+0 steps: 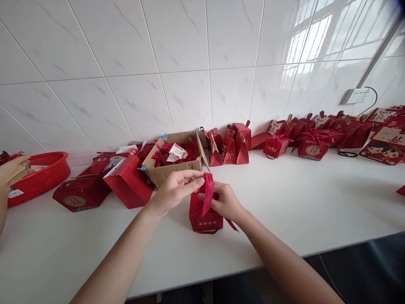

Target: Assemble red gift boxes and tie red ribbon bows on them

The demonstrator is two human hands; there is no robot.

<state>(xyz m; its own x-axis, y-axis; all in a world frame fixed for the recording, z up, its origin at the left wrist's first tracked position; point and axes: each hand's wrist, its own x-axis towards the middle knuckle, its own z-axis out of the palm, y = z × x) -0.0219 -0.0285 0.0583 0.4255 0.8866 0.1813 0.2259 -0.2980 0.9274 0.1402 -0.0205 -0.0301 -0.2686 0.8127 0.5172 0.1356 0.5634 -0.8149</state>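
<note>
A small red gift box (207,220) with pale lettering and a rope handle stands on the white table in front of me. A crimson ribbon (208,196) loops above its top. My left hand (177,188) pinches the ribbon between thumb and fingers at the upper left of the box. On the other side, my right hand (226,202) is closed at the ribbon near the box's top, its fingertips partly hidden behind the hanging strip. One ribbon tail (232,225) sticks out below my right wrist.
Behind my hands, a cardboard box (171,172) holds red ribbons and a tag. Red gift boxes (313,145) line the tiled wall to the right, others (131,181) stand left. Another person's hand (14,171) is at a red basin (47,173). A power strip (356,96) hangs on the wall.
</note>
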